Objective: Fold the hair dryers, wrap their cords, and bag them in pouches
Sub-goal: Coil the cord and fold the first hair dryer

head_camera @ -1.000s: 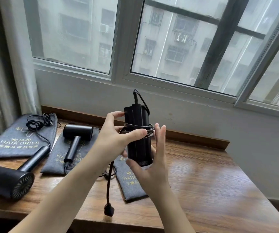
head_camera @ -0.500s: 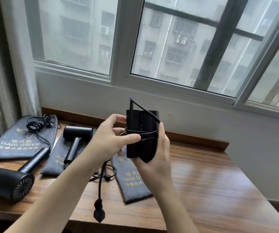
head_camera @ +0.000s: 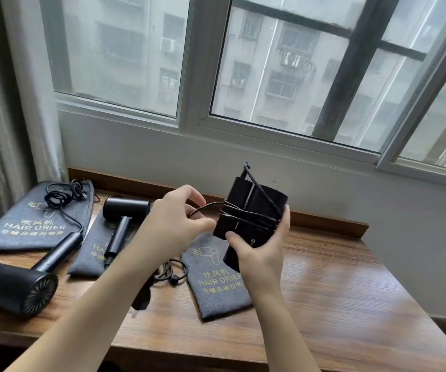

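Observation:
A folded black hair dryer (head_camera: 254, 210) is held up above the wooden table (head_camera: 337, 296), gripped from below by my right hand (head_camera: 262, 253). Its black cord (head_camera: 246, 214) lies in several turns round the body. My left hand (head_camera: 173, 224) pinches the loose run of that cord just left of the dryer; the plug end (head_camera: 141, 299) hangs blurred below my left forearm. A grey pouch (head_camera: 216, 285) printed HAIR DRIER lies flat under the dryer. Two unfolded dryers lie at the left, one (head_camera: 15, 285) at the table's front, the other (head_camera: 121, 218) on a second pouch (head_camera: 90, 253).
A third grey pouch (head_camera: 31, 224) lies at the far left with a coiled cord (head_camera: 63, 191) on it. A raised wooden lip (head_camera: 324, 221) runs along the table's back under the window. A curtain (head_camera: 7, 103) hangs at the left.
The dryer has tilted to the right and my right hand now grips its lower end. My left hand has pulled the cord out to the left, and the plug has risen.

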A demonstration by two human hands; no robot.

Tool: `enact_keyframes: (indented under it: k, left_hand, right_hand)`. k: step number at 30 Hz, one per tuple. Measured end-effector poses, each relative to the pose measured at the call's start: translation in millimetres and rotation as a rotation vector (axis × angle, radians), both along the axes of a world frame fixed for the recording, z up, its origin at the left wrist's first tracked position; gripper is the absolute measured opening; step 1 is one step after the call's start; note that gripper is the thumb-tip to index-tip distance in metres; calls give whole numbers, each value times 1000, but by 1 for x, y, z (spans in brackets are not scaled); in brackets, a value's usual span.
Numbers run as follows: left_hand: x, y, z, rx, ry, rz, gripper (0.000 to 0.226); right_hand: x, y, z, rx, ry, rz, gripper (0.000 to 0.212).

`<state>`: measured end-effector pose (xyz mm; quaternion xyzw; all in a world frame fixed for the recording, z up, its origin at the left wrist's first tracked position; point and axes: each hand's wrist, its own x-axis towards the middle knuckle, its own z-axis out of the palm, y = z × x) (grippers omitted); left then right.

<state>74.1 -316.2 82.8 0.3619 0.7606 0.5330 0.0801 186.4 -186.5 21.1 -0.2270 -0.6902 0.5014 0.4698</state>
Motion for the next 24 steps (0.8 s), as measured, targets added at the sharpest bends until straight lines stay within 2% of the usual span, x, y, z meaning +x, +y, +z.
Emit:
enact_keyframes:
  k: [4, 8, 11, 13, 15, 19, 22, 24]
  left_hand:
    - [2, 3, 3, 91, -45, -88, 10]
    - [13, 10, -1, 57, -78, -271, 25]
    - [13, 9, -5, 25, 95, -286, 37]
    - [7, 8, -4, 51, 206, -233, 26]
    - [1, 8, -2, 98, 233, -212, 15]
    - [-11, 12, 10, 103, 297, -215, 8]
    - [-23, 14, 16, 5, 188, -338, 14]
    - [-29, 18, 13, 7, 133, -403, 24]
  right_hand:
    - [2, 7, -8, 55, -64, -72, 114]
    - [-1, 2, -14, 56, -98, -20, 111]
    - [0, 3, -16, 23, -107, 11, 110]
    - [2, 5, -15, 12, -110, 37, 110]
    - [2, 6, -16, 9, -126, 37, 110]
    - [-2, 3, -18, -9, -136, 20, 109]
    - [2, 3, -22, -57, -153, 75, 91]
    - [4, 3, -23, -53, -191, 86, 75]
